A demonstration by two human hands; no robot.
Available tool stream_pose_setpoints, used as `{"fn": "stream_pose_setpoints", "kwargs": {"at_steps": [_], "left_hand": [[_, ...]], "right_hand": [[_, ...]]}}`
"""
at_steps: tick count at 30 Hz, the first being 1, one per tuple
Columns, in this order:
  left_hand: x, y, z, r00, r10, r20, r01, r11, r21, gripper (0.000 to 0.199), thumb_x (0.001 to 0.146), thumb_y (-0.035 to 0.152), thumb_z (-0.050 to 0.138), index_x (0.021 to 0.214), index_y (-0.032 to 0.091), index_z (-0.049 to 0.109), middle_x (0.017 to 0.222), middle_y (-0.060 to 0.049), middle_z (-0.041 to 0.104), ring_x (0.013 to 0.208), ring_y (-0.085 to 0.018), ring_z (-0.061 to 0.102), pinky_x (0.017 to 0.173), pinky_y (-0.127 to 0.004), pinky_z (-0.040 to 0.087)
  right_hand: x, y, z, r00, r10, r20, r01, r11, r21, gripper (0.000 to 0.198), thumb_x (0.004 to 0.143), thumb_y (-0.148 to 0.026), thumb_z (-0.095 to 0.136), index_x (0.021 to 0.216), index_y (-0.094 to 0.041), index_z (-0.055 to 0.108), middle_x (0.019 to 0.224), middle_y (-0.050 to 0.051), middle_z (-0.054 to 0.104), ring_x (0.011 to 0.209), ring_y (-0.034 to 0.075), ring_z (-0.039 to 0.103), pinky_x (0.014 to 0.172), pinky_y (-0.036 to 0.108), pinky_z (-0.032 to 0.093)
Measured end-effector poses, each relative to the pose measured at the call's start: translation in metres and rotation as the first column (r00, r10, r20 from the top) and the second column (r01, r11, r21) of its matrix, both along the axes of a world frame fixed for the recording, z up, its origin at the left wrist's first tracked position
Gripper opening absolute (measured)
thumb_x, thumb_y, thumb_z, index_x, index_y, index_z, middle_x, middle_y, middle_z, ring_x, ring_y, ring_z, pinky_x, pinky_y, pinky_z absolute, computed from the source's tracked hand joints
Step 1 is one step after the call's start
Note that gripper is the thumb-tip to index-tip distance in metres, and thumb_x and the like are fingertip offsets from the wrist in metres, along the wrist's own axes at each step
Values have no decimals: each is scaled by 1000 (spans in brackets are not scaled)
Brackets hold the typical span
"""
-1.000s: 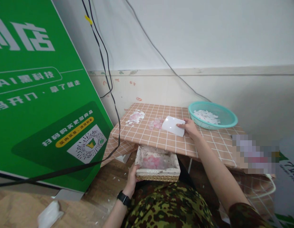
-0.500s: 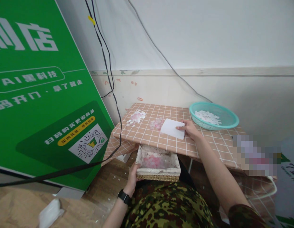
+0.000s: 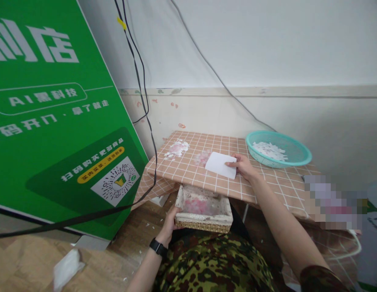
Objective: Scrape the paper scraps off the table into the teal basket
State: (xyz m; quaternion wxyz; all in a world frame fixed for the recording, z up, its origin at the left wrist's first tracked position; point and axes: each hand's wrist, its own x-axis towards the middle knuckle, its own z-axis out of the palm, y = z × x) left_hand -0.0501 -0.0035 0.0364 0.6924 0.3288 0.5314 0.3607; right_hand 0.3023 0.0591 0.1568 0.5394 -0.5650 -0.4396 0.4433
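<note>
My left hand [image 3: 169,222] grips the left side of a woven basket [image 3: 203,225] with a patterned cloth lining, held just under the table's front edge. Small pink and whitish pieces [image 3: 200,206] lie inside it. In my right hand [image 3: 243,166] is a white card [image 3: 221,165], pinched at its right edge and lying low over the tabletop. The card's left edge is against a loose pile of pink, translucent pieces [image 3: 201,158]. Farther left on the table sits another pile of white and pink flakes [image 3: 177,148].
A checked brown cloth covers the table [image 3: 212,142]. At its back right stands a turquoise plastic basket [image 3: 279,162] with white pieces inside. A green sign panel [image 3: 63,154] and hanging black cables [image 3: 151,142] are on the left. A blurred-out patch covers the right corner.
The view has shifted slightly. Against the tabletop, the white card has moved a little left, closer onto the pink pile. The woven basket stays in my left hand.
</note>
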Motion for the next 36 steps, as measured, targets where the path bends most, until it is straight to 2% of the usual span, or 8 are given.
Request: {"fn": "stream_pose_setpoints", "kwargs": {"at_steps": [5,12,18,20,22,26,32,36], "left_hand": [[-4,6,0,998,-47,41,47,999,-10,41,68,41,59,103,21,58,71,-2,60,69,-20,59,56,-33,50],[-5,5,0,996,-65,53,64,998,15,43,68,41,58,106,21,57,72,-2,60,69,-20,58,56,-33,50],[-4,3,-5,997,-54,48,53,998,32,43,68,42,57,106,21,56,72,-1,59,67,-19,57,56,-32,50],[-4,4,-7,997,-53,47,52,998,26,44,68,42,58,106,21,56,71,-1,59,66,-18,56,56,-33,50],[-5,4,-8,997,-63,49,61,998,25,44,69,43,57,107,20,56,71,-1,59,66,-18,56,56,-33,51],[-5,4,-10,996,-71,47,69,997,41,45,71,43,56,111,21,54,73,-2,59,67,-19,56,56,-35,52],[-5,5,-14,998,-44,38,43,999,18,46,71,41,56,112,19,54,69,-2,57,64,-18,55,56,-33,51],[-5,6,-14,999,-40,36,40,999,10,45,71,41,56,112,21,54,68,-1,58,63,-18,56,55,-33,50]], "right_hand": [[-7,-1,2,994,112,8,-113,993,32,41,52,-33,79,82,-18,54,72,1,63,56,14,57,44,23,41],[-15,-5,7,990,133,46,-134,990,30,44,57,-36,77,93,-17,60,82,6,67,63,16,60,50,26,46],[-25,-15,15,917,397,36,-395,918,-40,39,56,-32,78,87,-16,61,86,7,68,68,18,62,56,27,49],[-22,-13,13,942,336,12,-336,942,-13,41,56,-34,78,89,-15,61,86,8,68,68,18,62,57,28,49],[-16,-7,9,993,121,-8,-120,990,73,44,56,-37,77,91,-15,60,83,7,68,64,18,62,54,29,49],[1,9,-3,970,-244,16,233,943,236,44,55,-40,76,87,-16,60,77,5,66,61,17,59,54,29,48],[5,16,-13,933,-279,229,211,936,282,44,61,-44,71,94,-15,62,80,7,67,64,19,60,54,29,48],[3,14,-14,961,-205,185,163,962,217,48,60,-44,72,97,-15,61,75,6,66,59,19,60,51,30,48]]}}
